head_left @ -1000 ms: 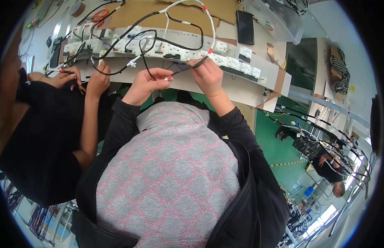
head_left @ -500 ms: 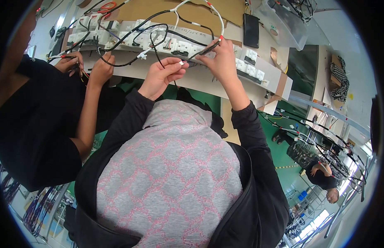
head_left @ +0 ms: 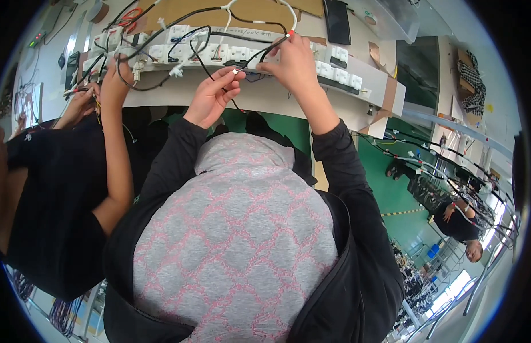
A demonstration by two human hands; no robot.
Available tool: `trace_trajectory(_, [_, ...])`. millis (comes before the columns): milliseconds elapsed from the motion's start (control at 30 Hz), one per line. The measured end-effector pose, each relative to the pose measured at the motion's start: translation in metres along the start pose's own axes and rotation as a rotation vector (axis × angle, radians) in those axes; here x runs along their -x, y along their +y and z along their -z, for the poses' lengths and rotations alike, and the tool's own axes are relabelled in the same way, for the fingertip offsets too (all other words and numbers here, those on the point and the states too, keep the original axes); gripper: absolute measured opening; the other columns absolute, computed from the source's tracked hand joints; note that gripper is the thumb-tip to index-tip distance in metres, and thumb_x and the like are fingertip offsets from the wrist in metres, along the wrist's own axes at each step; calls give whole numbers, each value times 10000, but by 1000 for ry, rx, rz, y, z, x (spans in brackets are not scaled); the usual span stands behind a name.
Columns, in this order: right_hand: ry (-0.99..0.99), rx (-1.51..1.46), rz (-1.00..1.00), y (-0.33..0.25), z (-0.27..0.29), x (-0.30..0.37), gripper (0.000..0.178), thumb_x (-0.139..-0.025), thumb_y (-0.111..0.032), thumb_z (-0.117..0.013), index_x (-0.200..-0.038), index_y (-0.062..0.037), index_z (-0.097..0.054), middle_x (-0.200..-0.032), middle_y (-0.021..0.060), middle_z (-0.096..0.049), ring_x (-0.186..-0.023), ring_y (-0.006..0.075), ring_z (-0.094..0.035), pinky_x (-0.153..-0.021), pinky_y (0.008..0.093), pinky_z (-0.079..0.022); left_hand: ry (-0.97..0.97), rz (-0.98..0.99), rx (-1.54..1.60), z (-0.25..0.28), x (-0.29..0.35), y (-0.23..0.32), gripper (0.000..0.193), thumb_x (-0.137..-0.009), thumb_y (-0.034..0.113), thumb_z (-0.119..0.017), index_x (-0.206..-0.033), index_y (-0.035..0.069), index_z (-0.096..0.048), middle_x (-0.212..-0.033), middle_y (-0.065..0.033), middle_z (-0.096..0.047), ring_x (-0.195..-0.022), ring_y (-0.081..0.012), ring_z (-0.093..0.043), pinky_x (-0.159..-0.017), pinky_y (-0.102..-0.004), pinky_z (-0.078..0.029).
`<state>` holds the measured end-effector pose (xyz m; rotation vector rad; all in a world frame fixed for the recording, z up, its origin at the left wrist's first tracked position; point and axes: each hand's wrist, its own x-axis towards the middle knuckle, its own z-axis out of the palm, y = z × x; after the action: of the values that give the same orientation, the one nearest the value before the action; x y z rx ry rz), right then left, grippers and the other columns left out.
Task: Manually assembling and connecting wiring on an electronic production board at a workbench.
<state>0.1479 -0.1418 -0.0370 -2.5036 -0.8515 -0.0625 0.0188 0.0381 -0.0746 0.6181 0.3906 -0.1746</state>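
Observation:
My left hand [head_left: 213, 96] pinches a small white connector [head_left: 235, 72] between thumb and fingertips. Close by, my right hand [head_left: 295, 67] is closed on the black cable of a wire harness [head_left: 191, 16], just below a red band [head_left: 290, 33]. Thin wires run between the two hands. Behind them, a long board carries a row of white socket blocks [head_left: 254, 55], some with short wires in them. Another white plug [head_left: 176, 71] hangs from a black loop of the harness, left of my hands.
At my left, a co-worker's hand [head_left: 114, 86] reaches to the board; the other holds thin wires. A black phone [head_left: 337, 23] and a clear plastic bin [head_left: 391, 20] lie beyond the board. Cable bundles hang on a rack at right, where another person [head_left: 457, 220] is.
The view has shifted, and both my hands appear slightly higher and further left, still holding the connector and cable. The co-worker's nearer hand has risen towards the socket blocks.

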Motion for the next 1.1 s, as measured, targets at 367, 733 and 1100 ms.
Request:
trace_trajectory(367, [-108, -1139, -462, -41, -19, 59, 217, -830, -179, -767, -931, 2, -706, -857, 43, -683, -752, 107, -630, -647, 257, -503, -55, 36, -9, 4, 0, -15, 242, -1022, 258, -520, -1063, 45, -629, -981, -31, -678, -870, -75, -656, -762, -223, -576])
trace_trajectory(733, [-41, -480, 96, 11, 13, 55, 140, -766, -52, -762, -843, -52, -645, -803, 33, -664, -754, 178, -636, -685, 297, -518, 48, 129, -678, -8, 14, -43, 248, -961, 286, -616, -1005, 47, -665, -934, -18, -683, -866, -93, -630, -744, -253, -520])
trace_trajectory(1100, [261, -105, 339, 36, 1, 39, 198, -693, -60, -777, -824, -88, -632, -818, 15, -630, -814, 240, -567, -716, 346, -465, -153, 191, -1231, 22, 26, -49, 276, -978, 215, -546, -1069, -16, -668, -1007, -118, -704, -885, -205, -668, -807, -316, -512])
